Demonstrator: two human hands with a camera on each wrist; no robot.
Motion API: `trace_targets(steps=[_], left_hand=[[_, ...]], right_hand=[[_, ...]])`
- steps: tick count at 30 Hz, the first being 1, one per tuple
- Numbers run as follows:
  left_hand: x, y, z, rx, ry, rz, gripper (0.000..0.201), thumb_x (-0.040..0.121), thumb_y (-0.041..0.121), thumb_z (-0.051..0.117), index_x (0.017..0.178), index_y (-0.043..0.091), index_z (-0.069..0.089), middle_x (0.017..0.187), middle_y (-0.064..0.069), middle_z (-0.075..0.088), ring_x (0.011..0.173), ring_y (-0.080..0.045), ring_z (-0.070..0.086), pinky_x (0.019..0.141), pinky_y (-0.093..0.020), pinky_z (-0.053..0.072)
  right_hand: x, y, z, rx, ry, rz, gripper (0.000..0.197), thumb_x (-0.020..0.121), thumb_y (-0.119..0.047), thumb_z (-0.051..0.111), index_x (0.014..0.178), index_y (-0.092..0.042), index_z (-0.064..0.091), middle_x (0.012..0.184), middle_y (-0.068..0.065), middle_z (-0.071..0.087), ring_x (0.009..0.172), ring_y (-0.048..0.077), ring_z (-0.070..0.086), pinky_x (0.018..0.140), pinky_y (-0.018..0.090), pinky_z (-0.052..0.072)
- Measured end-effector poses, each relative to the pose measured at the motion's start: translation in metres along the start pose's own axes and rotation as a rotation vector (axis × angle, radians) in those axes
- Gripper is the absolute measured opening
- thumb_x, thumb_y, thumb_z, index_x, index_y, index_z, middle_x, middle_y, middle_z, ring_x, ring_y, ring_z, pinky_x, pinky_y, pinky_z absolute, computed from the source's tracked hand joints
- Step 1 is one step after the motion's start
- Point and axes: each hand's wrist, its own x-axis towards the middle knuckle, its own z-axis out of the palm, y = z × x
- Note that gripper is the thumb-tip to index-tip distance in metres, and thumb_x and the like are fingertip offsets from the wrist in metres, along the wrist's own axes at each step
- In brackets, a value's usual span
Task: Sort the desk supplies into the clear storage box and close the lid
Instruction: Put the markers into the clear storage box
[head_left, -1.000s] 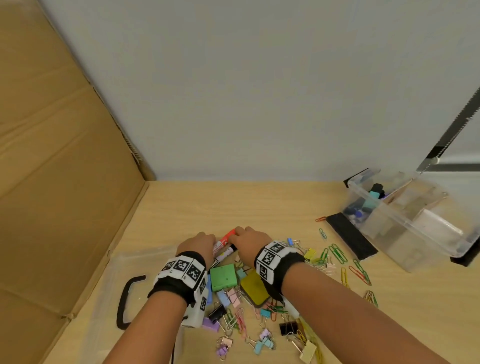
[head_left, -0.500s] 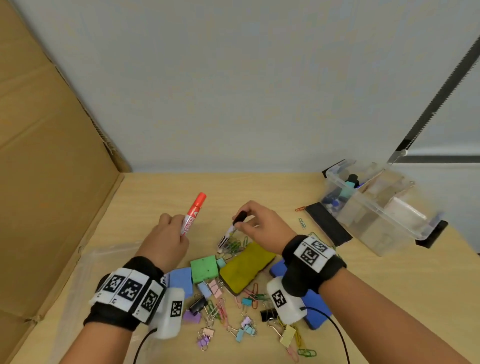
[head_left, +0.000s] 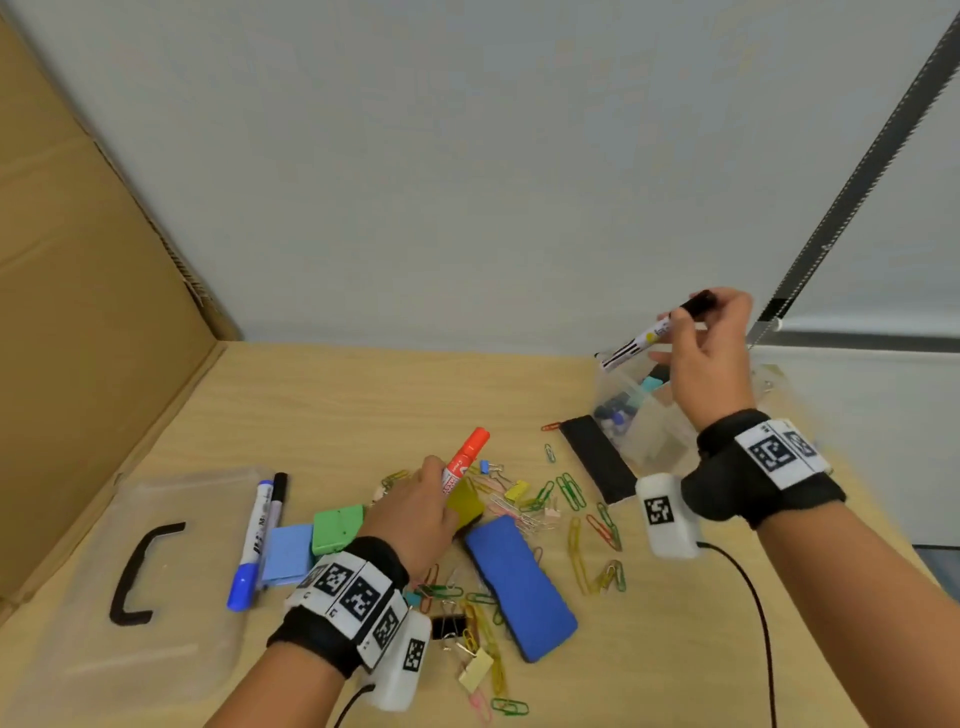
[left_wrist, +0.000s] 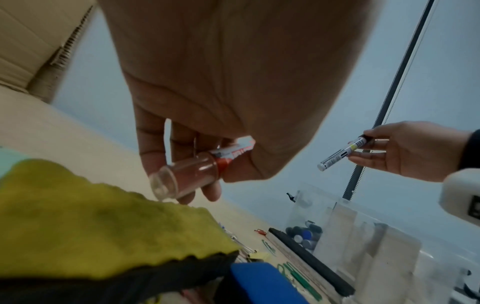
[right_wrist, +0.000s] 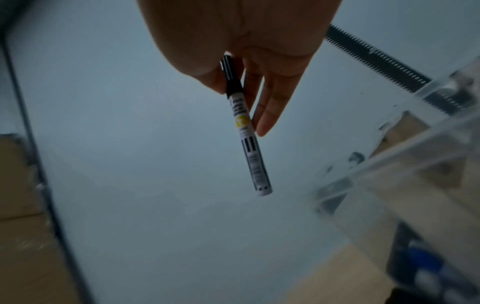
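My right hand (head_left: 698, 332) pinches a white marker with a black cap (head_left: 649, 335) (right_wrist: 246, 131) by its capped end, high above the clear storage box (head_left: 641, 415) at the right. The box (left_wrist: 345, 230) holds small blue and dark pieces. My left hand (head_left: 415, 512) grips a red-capped marker (head_left: 465, 460) (left_wrist: 197, 168) pointing up, over the pile of supplies. A blue eraser (head_left: 519, 584), a yellow eraser (head_left: 465, 501), green (head_left: 337, 527) and blue pads (head_left: 285, 553), and several paper clips and binder clips lie on the desk.
The clear lid with a black handle (head_left: 137, 574) lies flat at the left, with a blue marker (head_left: 252, 545) and a black-capped pen (head_left: 278, 493) on its edge. A black strip (head_left: 597, 457) lies beside the box. A cardboard wall (head_left: 78, 312) stands at the left.
My right hand has lifted the white marker from the pile and carried it up and right to above the box. My left hand, still holding the red marker, has shifted right over the pile.
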Motion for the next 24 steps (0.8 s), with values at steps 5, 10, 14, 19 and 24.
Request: trace_targets(steps=[5,10,14,19,24], left_hand=[[-0.002,0.015,0.002,0.028,0.036,-0.013,0.015,0.093,0.019,0.044,0.106,0.017,0.035,0.075,0.003,0.045,0.06,-0.015,0.041,0.049,-0.027,0.029],[-0.008,0.016,0.007,0.031,0.043,-0.026,0.018,0.095,0.02,0.043,0.111,0.018,0.036,0.072,0.003,0.042,0.055,-0.011,0.038,0.048,-0.025,0.027],[-0.013,0.009,0.009,0.008,0.06,-0.033,0.017,0.096,0.021,0.042,0.112,0.02,0.037,0.073,0.002,0.045,0.055,-0.011,0.038,0.049,-0.026,0.028],[-0.016,0.001,0.006,0.003,0.078,-0.01,0.018,0.096,0.021,0.042,0.113,0.022,0.037,0.075,0.002,0.048,0.058,-0.011,0.041,0.051,-0.025,0.031],[-0.01,0.0,0.004,0.008,0.082,0.029,0.017,0.097,0.022,0.04,0.114,0.021,0.039,0.078,0.003,0.048,0.062,-0.013,0.043,0.057,-0.029,0.037]], right_hand=[[0.05,0.021,-0.012,-0.098,0.213,0.205,0.028,0.098,-0.014,0.041,0.124,-0.007,0.033,0.104,0.007,0.058,0.095,0.028,0.061,0.08,0.033,0.048],[0.078,0.048,-0.005,-0.388,-0.041,0.527,0.04,0.094,-0.012,0.047,0.131,-0.003,0.035,0.116,0.015,0.055,0.105,0.032,0.057,0.08,0.033,0.043],[0.091,0.055,0.002,-0.801,-0.453,0.52,0.039,0.091,-0.042,0.054,0.113,-0.011,0.057,0.108,0.008,0.063,0.109,0.025,0.061,0.089,0.029,0.043],[0.108,0.079,0.008,-0.883,-0.549,0.487,0.028,0.078,-0.037,0.066,0.087,-0.013,0.055,0.116,0.017,0.062,0.085,0.03,0.056,0.079,0.034,0.048],[0.065,0.027,-0.011,-0.609,-0.415,0.41,0.037,0.1,-0.011,0.037,0.133,0.001,0.047,0.139,0.018,0.047,0.127,0.03,0.046,0.105,0.033,0.038]])
